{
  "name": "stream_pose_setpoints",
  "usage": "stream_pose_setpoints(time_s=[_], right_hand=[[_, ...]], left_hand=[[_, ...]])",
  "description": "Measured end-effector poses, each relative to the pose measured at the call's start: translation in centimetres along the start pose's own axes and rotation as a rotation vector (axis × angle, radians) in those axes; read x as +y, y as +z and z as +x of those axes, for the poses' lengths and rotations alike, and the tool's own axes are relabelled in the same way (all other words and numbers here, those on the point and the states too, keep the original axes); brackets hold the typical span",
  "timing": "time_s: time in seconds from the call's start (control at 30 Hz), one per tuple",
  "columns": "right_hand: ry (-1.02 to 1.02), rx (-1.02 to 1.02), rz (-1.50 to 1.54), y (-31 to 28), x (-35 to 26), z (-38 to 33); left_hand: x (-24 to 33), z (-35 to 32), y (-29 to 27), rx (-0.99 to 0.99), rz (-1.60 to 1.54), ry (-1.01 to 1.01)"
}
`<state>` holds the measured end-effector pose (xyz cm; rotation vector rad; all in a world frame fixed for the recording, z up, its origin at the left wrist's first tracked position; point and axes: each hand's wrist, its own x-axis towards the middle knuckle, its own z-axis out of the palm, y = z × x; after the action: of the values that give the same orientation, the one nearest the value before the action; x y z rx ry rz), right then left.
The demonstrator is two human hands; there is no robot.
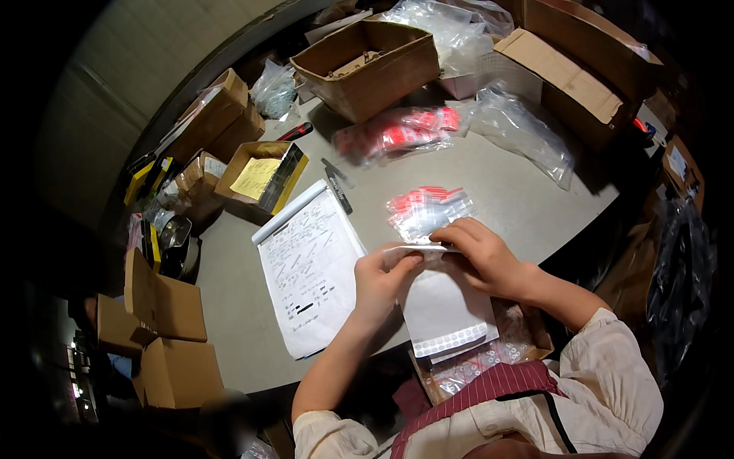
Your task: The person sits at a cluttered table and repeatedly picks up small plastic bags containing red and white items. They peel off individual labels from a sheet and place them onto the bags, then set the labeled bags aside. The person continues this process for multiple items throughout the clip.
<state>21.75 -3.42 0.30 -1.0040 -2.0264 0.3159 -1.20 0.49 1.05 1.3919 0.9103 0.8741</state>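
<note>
A white sheet with rows of small round stickers (pixel 443 302) is stretched between my hands, its far edge bent up. My left hand (pixel 380 277) pinches that edge, thumb on top. Closed on the same edge from the other side is my right hand (pixel 489 258); its fingertips partly hide what they grip. Just beyond the fingers lies a fanned pile of small clear zip bags with red strips (pixel 430 206). Under the sheet's near end, an open cardboard box (pixel 541 336) holds small clear bags with round white marks (pixel 489 359).
To the left lies a writing pad (pixel 306 268), with a black marker (pixel 338 190) beside it. A small box with a yellow note (pixel 260 177), a red-and-black cutter (pixel 296 131) and a bag of red-striped packets (pixel 397 134) sit farther back. Cardboard boxes (pixel 367 73) line the far edge.
</note>
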Motion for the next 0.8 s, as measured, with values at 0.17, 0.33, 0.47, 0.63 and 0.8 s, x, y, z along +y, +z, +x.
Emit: stream_pose_setpoints(time_s=[0.17, 0.33, 0.47, 0.63, 0.8], right_hand=[[0.23, -0.11, 0.298, -1.2, 0.7, 0.2], [0.444, -0.132, 0.495, -2.2, 1.5, -0.3], [0.491, -0.099, 0.716, -1.8, 1.6, -0.5], [0.463, -0.078, 0.671, -1.3, 2.0, -0.4], [0.398, -0.032, 0.425, -0.8, 1.3, -0.2]], left_hand=[[0.1, 0.3, 0.2, 0.027, -0.091, -0.016], [-0.1, 0.0, 0.4, 0.053, -0.165, -0.053], [-0.7, 0.2, -0.1, 0.108, -0.122, -0.046], [-1.7, 0.6, -0.5, 0.163, -0.01, -0.025], [-0.4, 0.4, 0.4, 0.083, -0.153, -0.09]])
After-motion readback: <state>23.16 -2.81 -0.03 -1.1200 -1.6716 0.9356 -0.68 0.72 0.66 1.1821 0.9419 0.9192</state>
